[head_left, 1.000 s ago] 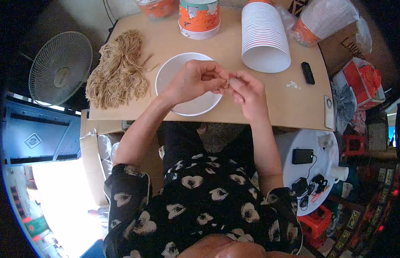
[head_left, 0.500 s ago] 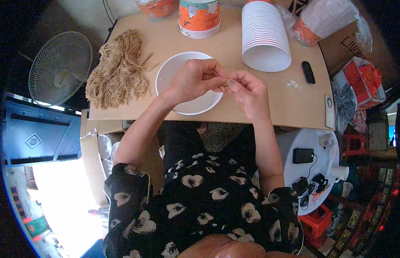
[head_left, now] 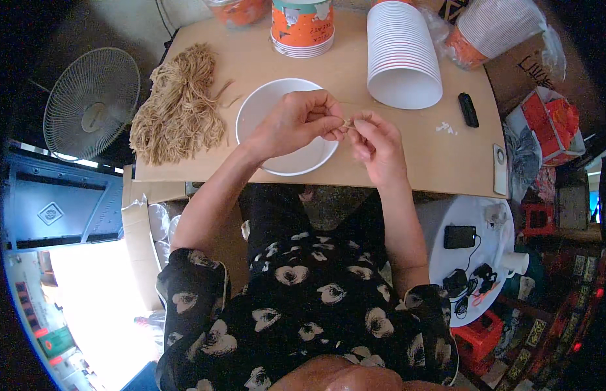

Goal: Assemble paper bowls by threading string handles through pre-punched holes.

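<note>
My left hand [head_left: 296, 122] is above a round white paper tub [head_left: 301, 160], thumb and forefinger pinched together. Between the fingertips is a short tan piece of twine [head_left: 346, 124], too small to make out well. My right hand [head_left: 382, 148] meets it from the right, its thumb and forefinger closed on the same twine. The tub stands with its mouth up, partly hidden behind my left hand and wrist. To the left of the tub lies a thick bundle of tan twine [head_left: 179, 111], loose strands spreading from it.
A stack of white paper tubs [head_left: 402, 58] lies at the back right, beside bagged tubs [head_left: 495, 32]. An orange-printed tub [head_left: 303, 29] stands at the back. A black object [head_left: 467, 109] and white scraps [head_left: 446, 128] lie on the cardboard tabletop [head_left: 439, 163]. A fan [head_left: 92, 104] is at left.
My right hand's fingers have shifted slightly and its thumb has moved up, so the pinch looks different. My left hand has hardly moved and keeps its pinch on the twine.
</note>
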Available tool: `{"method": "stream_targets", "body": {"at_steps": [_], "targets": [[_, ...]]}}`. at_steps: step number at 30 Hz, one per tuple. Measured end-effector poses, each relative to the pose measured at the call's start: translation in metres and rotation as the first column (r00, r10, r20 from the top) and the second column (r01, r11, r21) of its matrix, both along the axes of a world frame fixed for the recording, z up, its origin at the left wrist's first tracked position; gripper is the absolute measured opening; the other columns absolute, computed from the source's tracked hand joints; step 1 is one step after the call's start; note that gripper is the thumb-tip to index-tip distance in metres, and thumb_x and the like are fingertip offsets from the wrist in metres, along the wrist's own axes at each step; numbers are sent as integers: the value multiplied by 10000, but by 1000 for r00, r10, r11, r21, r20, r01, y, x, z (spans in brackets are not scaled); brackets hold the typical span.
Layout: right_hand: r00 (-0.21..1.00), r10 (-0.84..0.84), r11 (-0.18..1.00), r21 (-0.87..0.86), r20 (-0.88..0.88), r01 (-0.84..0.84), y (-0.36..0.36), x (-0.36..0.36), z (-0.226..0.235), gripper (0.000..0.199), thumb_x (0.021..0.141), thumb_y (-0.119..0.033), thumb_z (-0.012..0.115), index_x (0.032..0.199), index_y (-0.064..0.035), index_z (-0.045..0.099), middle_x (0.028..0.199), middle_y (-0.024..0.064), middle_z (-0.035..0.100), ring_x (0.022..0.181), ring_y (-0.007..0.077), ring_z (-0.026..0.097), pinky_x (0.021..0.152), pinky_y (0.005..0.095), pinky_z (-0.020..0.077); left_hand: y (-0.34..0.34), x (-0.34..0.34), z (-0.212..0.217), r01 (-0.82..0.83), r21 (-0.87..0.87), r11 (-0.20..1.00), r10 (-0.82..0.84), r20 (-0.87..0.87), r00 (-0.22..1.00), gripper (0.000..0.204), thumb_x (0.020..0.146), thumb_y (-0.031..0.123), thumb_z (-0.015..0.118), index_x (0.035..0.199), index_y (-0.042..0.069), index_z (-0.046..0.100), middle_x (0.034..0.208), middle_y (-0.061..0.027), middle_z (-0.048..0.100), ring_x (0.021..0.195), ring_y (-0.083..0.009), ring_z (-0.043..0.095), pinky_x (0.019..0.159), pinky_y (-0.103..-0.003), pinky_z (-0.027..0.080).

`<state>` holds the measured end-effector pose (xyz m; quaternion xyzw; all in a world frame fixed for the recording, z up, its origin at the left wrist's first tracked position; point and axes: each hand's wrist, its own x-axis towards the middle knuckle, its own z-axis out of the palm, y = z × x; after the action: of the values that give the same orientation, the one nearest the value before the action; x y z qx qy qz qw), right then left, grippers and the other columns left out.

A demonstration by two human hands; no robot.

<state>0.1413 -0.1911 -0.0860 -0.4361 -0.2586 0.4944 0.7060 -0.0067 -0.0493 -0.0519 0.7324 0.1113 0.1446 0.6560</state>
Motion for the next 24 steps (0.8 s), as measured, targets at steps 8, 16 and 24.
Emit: {"method": "stream_targets", "body": {"at_steps": [8, 16, 24], "targets": [[955, -64, 998, 8, 289, 64, 3, 1, -2, 175, 912, -189, 696, 990, -35, 673, 704, -28, 576, 536, 8, 417, 467, 168, 275, -1, 0, 3, 5, 27, 1000, -4, -21, 1000, 136, 973, 90, 613, 1024, -36, 599, 902, -79, 686, 863, -134, 678, 803, -268, 570], [989, -107, 993, 59, 105, 102, 3, 3, -1, 144, 905, -145, 690, 983, -27, 666, 732, -15, 577, 576, 23, 449, 476, 166, 288, -5, 1, 3, 32, 8, 999, -32, 45, 998, 108, 940, 2, 615, 1031, -50, 590, 887, -83, 682, 862, -123, 679, 799, -258, 566], [984, -159, 980, 133, 80, 147, 3, 6, 0, 124, 906, -124, 677, 961, -16, 651, 754, -16, 572, 612, 27, 465, 481, 167, 296, -5, 3, 1, 72, 19, 997, -73, 49, 996, 210, 913, -7, 640, 1101, -70, 569, 865, -75, 678, 816, -105, 658, 780, -251, 554]]}}
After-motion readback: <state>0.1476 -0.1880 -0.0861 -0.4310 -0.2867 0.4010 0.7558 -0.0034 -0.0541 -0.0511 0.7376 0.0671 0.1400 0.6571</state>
